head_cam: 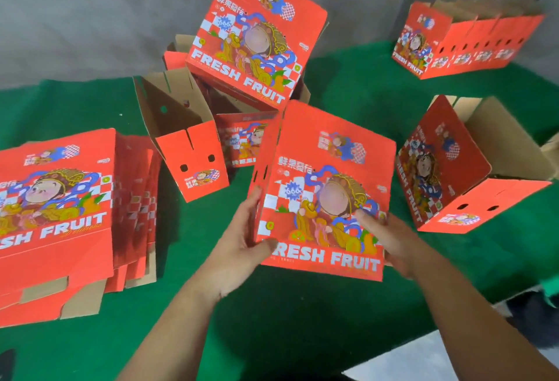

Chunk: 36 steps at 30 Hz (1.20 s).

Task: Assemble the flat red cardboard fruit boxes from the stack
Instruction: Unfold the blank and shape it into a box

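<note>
Both hands grip one glossy red printed cardboard box (326, 193): left hand (245, 235) clasps its left edge, right hand (390, 238) its right. Flat stack (60, 214) left; green felt tabletop (272, 305).

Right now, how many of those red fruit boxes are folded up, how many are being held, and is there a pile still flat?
Box held in both hands, left hand and right hand: 1
Opened-up boxes standing or lying on the green table: 5 that I can tell
Pile of flat boxes: 1 pile; sheets too overlapped to count
Total: 6 boxes plus 1 pile
</note>
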Tool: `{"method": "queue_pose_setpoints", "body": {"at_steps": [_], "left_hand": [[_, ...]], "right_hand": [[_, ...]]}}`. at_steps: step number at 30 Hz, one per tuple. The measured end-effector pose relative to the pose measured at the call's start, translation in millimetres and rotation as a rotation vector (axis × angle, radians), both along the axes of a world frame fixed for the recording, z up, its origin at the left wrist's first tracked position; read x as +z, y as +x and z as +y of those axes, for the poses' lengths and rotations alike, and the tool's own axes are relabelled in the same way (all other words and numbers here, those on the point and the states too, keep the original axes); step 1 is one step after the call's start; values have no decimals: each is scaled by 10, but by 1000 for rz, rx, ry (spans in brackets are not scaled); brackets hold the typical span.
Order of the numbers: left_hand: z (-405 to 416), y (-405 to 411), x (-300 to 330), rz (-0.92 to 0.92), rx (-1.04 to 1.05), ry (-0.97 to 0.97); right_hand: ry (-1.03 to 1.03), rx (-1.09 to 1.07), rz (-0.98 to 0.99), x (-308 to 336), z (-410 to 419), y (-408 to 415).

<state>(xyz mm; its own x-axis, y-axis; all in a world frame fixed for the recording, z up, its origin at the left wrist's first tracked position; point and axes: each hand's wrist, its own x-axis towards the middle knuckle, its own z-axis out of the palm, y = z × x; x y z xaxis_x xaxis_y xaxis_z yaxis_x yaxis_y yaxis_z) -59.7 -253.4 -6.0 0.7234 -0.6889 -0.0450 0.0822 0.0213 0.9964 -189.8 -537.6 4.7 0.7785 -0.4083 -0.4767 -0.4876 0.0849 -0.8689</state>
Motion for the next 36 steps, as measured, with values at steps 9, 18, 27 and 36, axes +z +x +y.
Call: {"method": "queue_pose_setpoints", "body": {"at_steps": [9, 18, 27, 36], "left_hand": [[-204, 115, -142, -162, 425, 197], [42, 356, -104, 236, 386, -116], [-272, 215, -431, 308, 648, -191], [-352, -23, -471, 600, 279, 214]], "right_hand": [[-197, -279, -380, -485, 253, 405], [442, -150, -240, -425, -337, 543], [492, -383, -73, -795, -244, 637], [560, -461, 14, -836, -318, 639]]}}
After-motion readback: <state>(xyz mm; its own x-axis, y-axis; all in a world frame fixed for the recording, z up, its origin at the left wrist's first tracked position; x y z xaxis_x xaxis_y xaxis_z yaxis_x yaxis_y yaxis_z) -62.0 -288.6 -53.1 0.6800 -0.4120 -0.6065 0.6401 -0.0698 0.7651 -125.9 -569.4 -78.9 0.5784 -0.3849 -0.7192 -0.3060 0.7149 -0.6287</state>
